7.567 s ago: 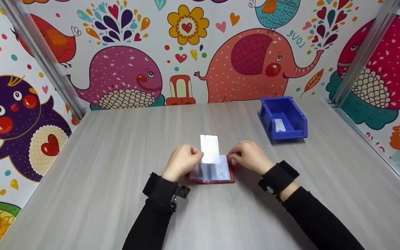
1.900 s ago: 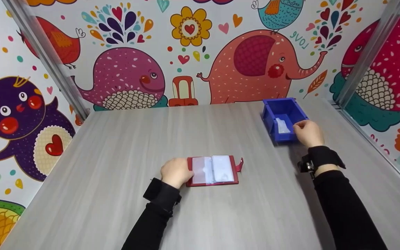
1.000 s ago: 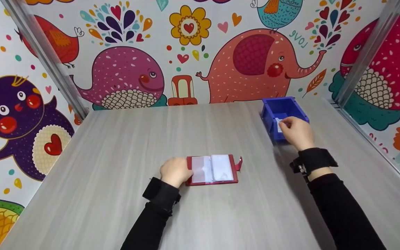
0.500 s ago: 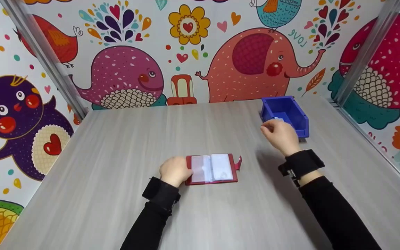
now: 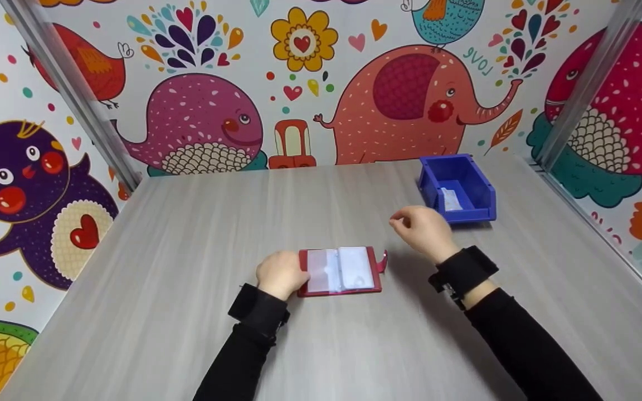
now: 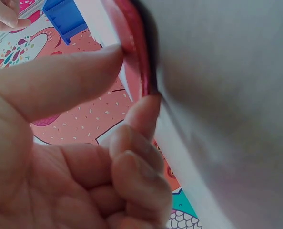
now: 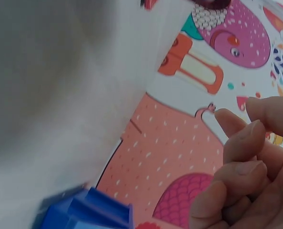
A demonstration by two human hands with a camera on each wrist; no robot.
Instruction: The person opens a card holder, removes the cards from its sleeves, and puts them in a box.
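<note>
I see the left hand (image 5: 281, 275) pinching the red card holder (image 5: 341, 271), mid-frame. Since a second ago, the right hand (image 5: 422, 231) has left the blue bin (image 5: 470, 215), upper right; its loose grip holds nothing.

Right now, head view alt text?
Person's left hand grips an open red card holder with translucent sleeves on a grey table; right hand hovers to its right, apparently empty. Farther back, a blue plastic bin holds a white item.
</note>
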